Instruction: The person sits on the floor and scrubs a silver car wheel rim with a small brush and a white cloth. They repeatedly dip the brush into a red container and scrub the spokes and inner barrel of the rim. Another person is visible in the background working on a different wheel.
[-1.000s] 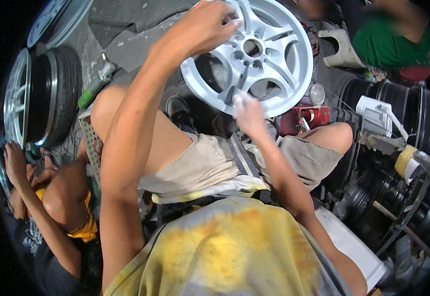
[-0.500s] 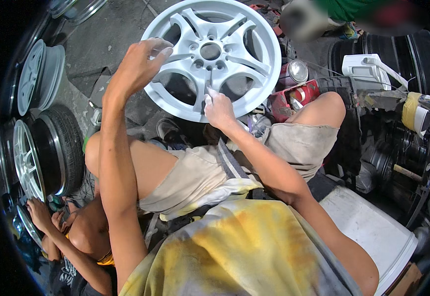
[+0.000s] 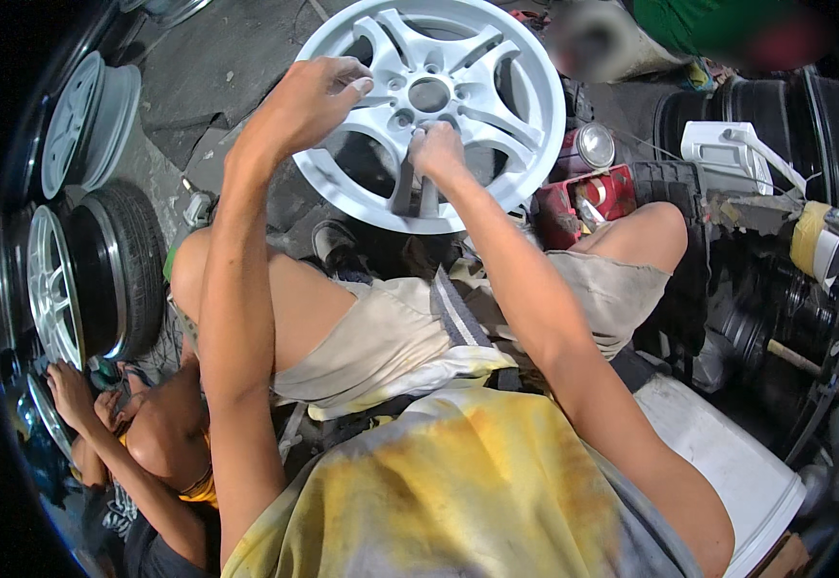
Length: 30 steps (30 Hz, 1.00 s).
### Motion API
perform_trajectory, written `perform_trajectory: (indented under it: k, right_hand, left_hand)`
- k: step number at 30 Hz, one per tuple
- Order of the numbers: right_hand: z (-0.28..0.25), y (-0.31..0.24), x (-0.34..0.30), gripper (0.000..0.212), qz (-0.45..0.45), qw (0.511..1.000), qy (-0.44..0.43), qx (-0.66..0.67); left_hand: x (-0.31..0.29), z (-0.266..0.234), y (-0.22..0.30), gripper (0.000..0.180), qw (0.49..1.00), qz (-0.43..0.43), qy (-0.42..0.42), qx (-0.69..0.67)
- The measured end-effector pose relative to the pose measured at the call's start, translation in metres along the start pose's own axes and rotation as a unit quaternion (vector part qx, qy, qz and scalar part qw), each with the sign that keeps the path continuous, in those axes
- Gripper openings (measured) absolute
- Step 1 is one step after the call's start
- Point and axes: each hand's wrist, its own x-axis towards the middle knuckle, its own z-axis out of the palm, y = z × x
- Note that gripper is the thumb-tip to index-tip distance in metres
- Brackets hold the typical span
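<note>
Fingers (image 3: pixel 421 146) touch one five-spoke wheel (image 3: pixel 451 77).

The right hand (image 3: pixel 439 152) has slid from the near end of the wheel's (image 3: pixel 448 77) near spoke (image 3: pixel 427 200) to its far end, beside the hub, uncovering the near end. The left hand (image 3: pixel 318 101), earlier over the wheel's far left part, has come nearer and further left.

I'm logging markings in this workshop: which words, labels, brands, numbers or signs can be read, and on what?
None can be read.
Co-worker's dark shirt: pale marks, too blurred to read.
Round can: any label is too small to read.
Silvery-white wheel: no lettering to be seen.
</note>
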Motion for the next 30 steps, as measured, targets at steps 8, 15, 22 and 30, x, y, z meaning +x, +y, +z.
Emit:
perform_trajectory:
  k: [8,15,22,30]
  right_hand:
    - [-0.039,0.001,0.009,0.033,0.003,0.977,-0.198,-0.079]
    - [-0.007,0.021,0.014,0.031,-0.041,0.976,-0.064,-0.202]
    - [-0.048,0.044,0.050,0.019,-0.449,0.732,-0.276,-0.433]
    - [-0.014,0.060,0.052,0.019,-0.317,0.890,-0.073,-0.320]
  left_hand:
    - [-0.010,-0.015,-0.001,0.035,0.999,-0.010,0.033,-0.007]
    - [-0.022,-0.033,0.007,0.035,0.998,-0.015,0.066,-0.007]
    - [-0.026,-0.043,0.000,0.034,0.995,-0.033,0.092,-0.002]
    - [-0.029,-0.044,-0.022,0.032,0.992,-0.015,0.125,0.016]
